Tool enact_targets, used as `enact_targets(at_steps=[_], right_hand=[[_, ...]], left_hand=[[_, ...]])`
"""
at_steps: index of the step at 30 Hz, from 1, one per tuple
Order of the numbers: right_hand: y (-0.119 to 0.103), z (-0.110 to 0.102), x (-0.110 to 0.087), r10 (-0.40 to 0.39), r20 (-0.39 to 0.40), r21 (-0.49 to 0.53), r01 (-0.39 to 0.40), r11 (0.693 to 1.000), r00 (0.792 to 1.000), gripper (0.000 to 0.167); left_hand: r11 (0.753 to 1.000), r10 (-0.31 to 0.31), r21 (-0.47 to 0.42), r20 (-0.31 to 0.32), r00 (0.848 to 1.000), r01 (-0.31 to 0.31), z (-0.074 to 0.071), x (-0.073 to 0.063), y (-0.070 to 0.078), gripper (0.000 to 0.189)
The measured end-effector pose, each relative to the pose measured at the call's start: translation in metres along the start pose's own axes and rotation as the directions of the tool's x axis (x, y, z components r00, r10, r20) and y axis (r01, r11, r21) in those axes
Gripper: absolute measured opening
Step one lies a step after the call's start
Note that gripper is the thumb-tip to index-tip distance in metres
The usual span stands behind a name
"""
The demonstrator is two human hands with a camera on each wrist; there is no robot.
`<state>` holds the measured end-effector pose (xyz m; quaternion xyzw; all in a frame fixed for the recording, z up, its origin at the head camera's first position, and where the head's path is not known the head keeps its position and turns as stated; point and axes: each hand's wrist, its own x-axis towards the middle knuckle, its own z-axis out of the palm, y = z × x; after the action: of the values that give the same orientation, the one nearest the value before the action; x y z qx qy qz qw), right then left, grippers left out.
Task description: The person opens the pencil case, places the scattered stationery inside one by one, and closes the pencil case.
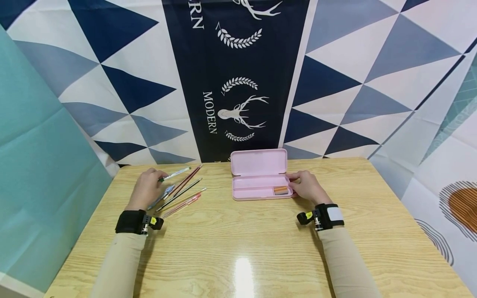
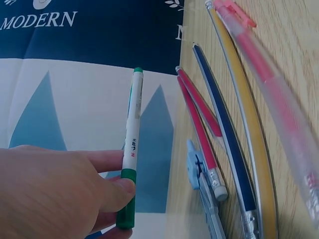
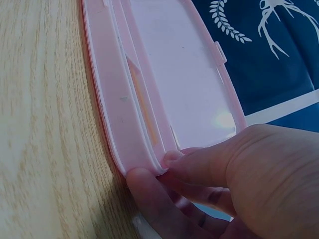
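Note:
My left hand (image 1: 144, 188) pinches a white felt-tip pen with green ends (image 2: 131, 144) between thumb and fingers. In the left wrist view the pen points up and away, raised beside a loose spread of pencils. A pink pencil case (image 1: 257, 194) lies with its lid (image 1: 258, 162) up at the back of the table. At its right end my right hand (image 1: 307, 186) grips the case, the thumb over the rim. Inside the case's right front compartment sits an orange and white eraser (image 1: 281, 190).
Near the left hand lie two red pencils (image 2: 198, 127), a dark blue pencil (image 2: 227, 134), a yellow pencil (image 2: 249, 119), a pink pen (image 2: 271, 87) and a light blue drawing compass (image 2: 195, 169). A patterned cloth (image 1: 238, 62) hangs behind the wooden table (image 1: 208, 248).

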<state>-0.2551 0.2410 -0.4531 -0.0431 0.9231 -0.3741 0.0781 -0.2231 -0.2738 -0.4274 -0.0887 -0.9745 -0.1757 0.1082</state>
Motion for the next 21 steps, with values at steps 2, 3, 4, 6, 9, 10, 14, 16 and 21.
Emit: enact_targets(at_steps=[2, 3, 4, 6, 9, 10, 14, 16, 21], right_hand=[[0.0, 0.0, 0.0, 0.001, 0.0, 0.001, -0.001, 1.0, 1.0, 0.043], [0.0, 0.0, 0.0, 0.003, 0.001, 0.003, -0.003, 1.0, 1.0, 0.043], [0.0, 0.0, 0.0, 0.004, 0.002, 0.005, -0.004, 1.0, 1.0, 0.043], [0.001, 0.0, 0.0, 0.007, 0.003, 0.009, -0.007, 1.0, 1.0, 0.043], [0.001, 0.0, 0.001, 0.009, 0.001, 0.015, -0.009, 1.0, 1.0, 0.043], [0.001, 0.0, 0.001, 0.008, 0.001, 0.015, -0.008, 1.0, 1.0, 0.043], [0.002, 0.0, 0.002, 0.005, -0.001, 0.012, -0.005, 1.0, 1.0, 0.044], [0.002, -0.001, 0.002, 0.005, -0.001, 0.012, -0.005, 1.0, 1.0, 0.044], [0.002, 0.0, 0.002, 0.0, -0.005, 0.014, 0.0, 1.0, 1.0, 0.043]], left_hand=[[1.0, 0.011, 0.006, -0.001, 1.0, -0.011, 0.001, 0.0, 0.001, 0.028], [1.0, 0.015, 0.007, -0.003, 1.0, -0.015, 0.001, 0.0, 0.002, 0.028], [1.0, 0.019, 0.007, -0.005, 1.0, -0.019, 0.001, 0.0, 0.003, 0.028], [1.0, 0.023, 0.003, -0.009, 1.0, -0.023, 0.002, 0.001, 0.005, 0.029], [1.0, 0.025, 0.001, -0.019, 1.0, -0.025, 0.004, 0.002, 0.007, 0.028], [1.0, 0.024, 0.004, -0.019, 1.0, -0.024, 0.004, 0.002, 0.009, 0.028], [1.0, 0.013, 0.012, -0.012, 1.0, -0.013, 0.007, 0.004, 0.014, 0.03], [1.0, 0.009, 0.009, -0.003, 1.0, -0.009, 0.007, 0.005, 0.018, 0.031], [1.0, 0.011, -0.005, -0.001, 1.0, -0.011, 0.01, 0.006, 0.026, 0.032]])
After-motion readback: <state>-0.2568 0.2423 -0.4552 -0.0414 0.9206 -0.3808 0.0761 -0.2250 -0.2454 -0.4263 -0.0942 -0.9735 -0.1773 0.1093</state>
